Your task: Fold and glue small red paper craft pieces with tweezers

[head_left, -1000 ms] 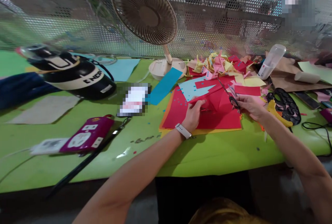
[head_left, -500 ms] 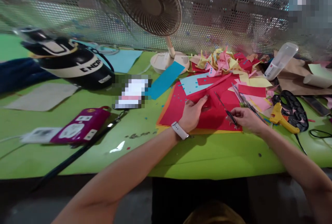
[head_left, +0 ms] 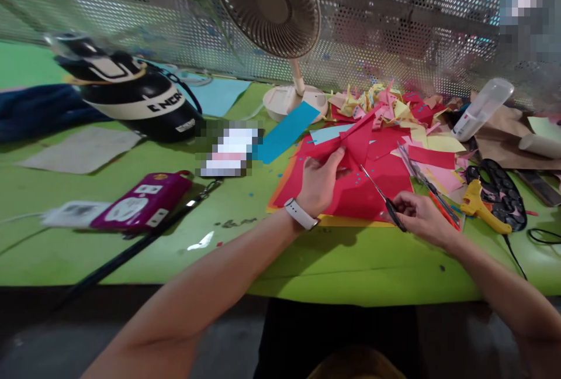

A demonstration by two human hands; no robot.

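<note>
My left hand (head_left: 321,185), with a white band at the wrist, pinches a piece of red paper (head_left: 360,140) between thumb and fingers. That piece is raised and creased, and it partly covers a light blue sheet (head_left: 329,133). Below it lies a stack of red sheets (head_left: 357,195) with an orange-yellow sheet showing at the edges. My right hand (head_left: 418,214) is closed around the dark handles of a pair of scissors (head_left: 380,192). Their blades point up and left, with the tips close to the held paper; whether they touch it I cannot tell.
Orange-handled scissors (head_left: 443,210) lie beside my right hand, near a yellow glue gun (head_left: 475,203). Behind are paper scraps (head_left: 385,104), a clear bottle (head_left: 484,111) and a fan (head_left: 295,98). Leftward are a blue strip (head_left: 287,133), a phone (head_left: 231,150), a purple case (head_left: 144,202) and a black bottle (head_left: 144,107).
My left hand has lifted the red paper higher, and it stands up more from the stack. The scissors have drawn back down and right. The whole view has shifted slightly.
</note>
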